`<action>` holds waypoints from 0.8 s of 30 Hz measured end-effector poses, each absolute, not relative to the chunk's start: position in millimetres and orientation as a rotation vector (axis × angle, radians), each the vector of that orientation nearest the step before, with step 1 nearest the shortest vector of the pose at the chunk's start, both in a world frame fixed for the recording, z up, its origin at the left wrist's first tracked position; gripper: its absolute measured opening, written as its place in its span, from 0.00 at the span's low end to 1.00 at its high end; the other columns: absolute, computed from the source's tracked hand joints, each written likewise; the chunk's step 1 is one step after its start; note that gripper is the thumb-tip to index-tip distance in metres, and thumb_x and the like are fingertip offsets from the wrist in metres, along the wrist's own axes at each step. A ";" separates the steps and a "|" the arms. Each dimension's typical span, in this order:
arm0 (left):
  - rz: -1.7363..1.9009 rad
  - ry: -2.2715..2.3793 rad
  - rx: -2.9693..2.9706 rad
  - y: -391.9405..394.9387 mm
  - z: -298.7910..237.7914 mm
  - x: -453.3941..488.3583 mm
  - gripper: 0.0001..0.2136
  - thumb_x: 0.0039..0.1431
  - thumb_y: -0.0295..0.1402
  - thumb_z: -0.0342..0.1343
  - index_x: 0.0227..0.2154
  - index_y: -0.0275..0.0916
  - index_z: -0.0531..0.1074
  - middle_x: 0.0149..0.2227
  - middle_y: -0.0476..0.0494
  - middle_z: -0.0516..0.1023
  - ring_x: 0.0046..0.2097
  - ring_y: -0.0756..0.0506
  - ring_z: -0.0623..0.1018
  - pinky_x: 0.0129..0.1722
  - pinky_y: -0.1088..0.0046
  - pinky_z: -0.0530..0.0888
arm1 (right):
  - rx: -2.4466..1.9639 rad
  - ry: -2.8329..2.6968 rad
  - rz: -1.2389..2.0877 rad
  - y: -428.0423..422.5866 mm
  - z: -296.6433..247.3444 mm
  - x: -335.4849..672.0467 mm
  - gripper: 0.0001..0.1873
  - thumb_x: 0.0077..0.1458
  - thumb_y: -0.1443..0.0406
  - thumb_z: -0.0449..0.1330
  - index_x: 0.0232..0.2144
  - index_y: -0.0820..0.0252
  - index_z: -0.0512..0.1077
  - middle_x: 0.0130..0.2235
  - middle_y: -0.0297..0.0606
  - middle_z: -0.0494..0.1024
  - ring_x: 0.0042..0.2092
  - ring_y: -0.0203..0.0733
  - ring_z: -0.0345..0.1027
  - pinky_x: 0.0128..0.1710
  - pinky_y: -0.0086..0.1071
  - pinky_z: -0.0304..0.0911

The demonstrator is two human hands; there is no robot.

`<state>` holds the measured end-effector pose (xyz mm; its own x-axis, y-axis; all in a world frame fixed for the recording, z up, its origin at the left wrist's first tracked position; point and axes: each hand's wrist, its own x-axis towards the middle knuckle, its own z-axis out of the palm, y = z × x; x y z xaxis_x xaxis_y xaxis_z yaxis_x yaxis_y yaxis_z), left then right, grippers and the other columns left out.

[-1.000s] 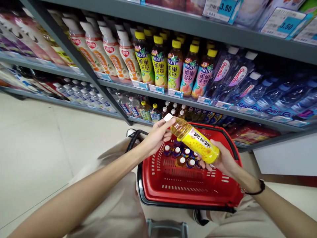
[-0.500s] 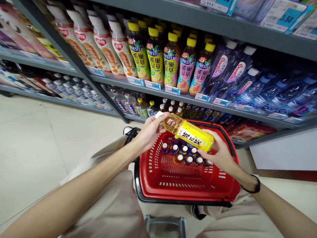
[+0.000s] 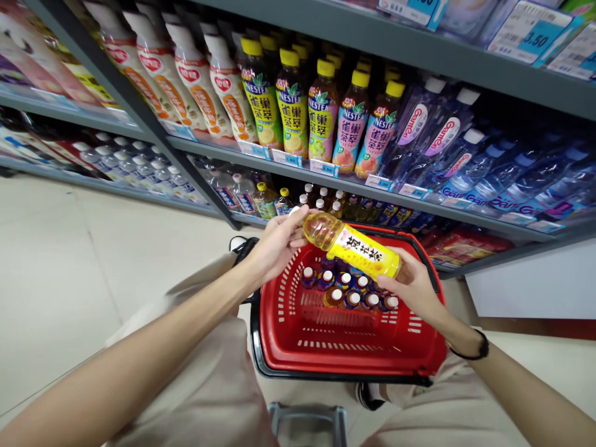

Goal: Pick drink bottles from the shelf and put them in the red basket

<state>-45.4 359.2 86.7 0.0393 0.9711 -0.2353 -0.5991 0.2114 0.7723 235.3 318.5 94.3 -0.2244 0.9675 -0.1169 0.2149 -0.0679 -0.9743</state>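
Observation:
A tea bottle (image 3: 358, 246) with a yellow label and amber contents lies nearly level between my two hands, above the red basket (image 3: 335, 357). My left hand (image 3: 279, 242) is closed on its neck, and the white cap peeks out past the fingers. Round the base of the bottle curl the fingers and thumb of my right hand (image 3: 412, 282); a black band circles that wrist. Under the bottle, several small bottles (image 3: 345, 280) with white caps stand upright at the back of the basket, some partly hidden by it.
Shelves ahead hold NESTEA bottles (image 3: 292, 112), white milky drink bottles (image 3: 228, 93) and clear water bottles (image 3: 419, 118). More bottles fill the low shelf behind the basket. A grey metal frame (image 3: 307, 413) is between my legs. Pale floor (image 3: 56, 267) extends at left.
The bottle has rolled slightly, so its label's writing faces more upward. Both hands keep their hold, and the view has shifted a little.

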 end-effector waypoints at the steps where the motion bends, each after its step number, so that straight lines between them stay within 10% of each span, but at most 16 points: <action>1: 1.304 0.845 0.542 358.7 88.1 -44.8 0.23 0.47 0.45 0.76 0.36 0.28 0.82 0.21 0.54 0.63 0.22 0.59 0.52 0.17 0.82 0.49 | -1.328 -1.453 1.386 318.6 94.2 234.6 0.30 0.48 0.52 0.76 0.49 0.55 0.72 0.52 0.44 0.81 0.54 0.53 0.76 0.56 0.44 0.73; 5: 1.322 0.824 0.480 356.9 91.5 -41.3 0.22 0.43 0.42 0.79 0.30 0.29 0.79 0.21 0.60 0.52 0.22 0.59 0.50 0.18 0.85 0.53 | -1.288 -1.267 1.594 317.6 92.2 230.4 0.26 0.54 0.49 0.71 0.48 0.57 0.73 0.45 0.43 0.83 0.40 0.47 0.80 0.35 0.35 0.75; 14: 1.308 0.870 0.467 355.7 91.4 -36.5 0.24 0.41 0.44 0.79 0.35 0.31 0.82 0.26 0.51 0.72 0.21 0.61 0.56 0.16 0.85 0.52 | -1.309 -0.976 2.081 320.0 84.6 233.5 0.39 0.60 0.33 0.50 0.32 0.62 0.75 0.23 0.41 0.77 0.18 0.39 0.69 0.13 0.27 0.59; 18: 1.319 0.874 0.462 356.7 86.4 -35.8 0.22 0.42 0.44 0.79 0.33 0.32 0.81 0.28 0.50 0.74 0.22 0.60 0.58 0.17 0.84 0.51 | -1.293 -0.965 2.036 320.0 85.7 231.6 0.36 0.60 0.35 0.54 0.36 0.63 0.77 0.29 0.45 0.82 0.23 0.41 0.74 0.20 0.30 0.68; 24: 1.355 0.942 0.567 357.9 79.0 -35.4 0.21 0.45 0.46 0.76 0.33 0.34 0.81 0.36 0.41 0.82 0.29 0.53 0.73 0.22 0.80 0.60 | -1.257 -1.270 1.690 319.2 84.2 230.6 0.32 0.51 0.55 0.75 0.56 0.56 0.72 0.57 0.44 0.79 0.56 0.49 0.76 0.55 0.39 0.73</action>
<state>-35.4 357.9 79.0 -0.0497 0.9705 -0.2360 -0.5591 0.1687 0.8118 230.6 319.2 84.2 -0.3119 0.9021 -0.2983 0.0356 -0.3026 -0.9525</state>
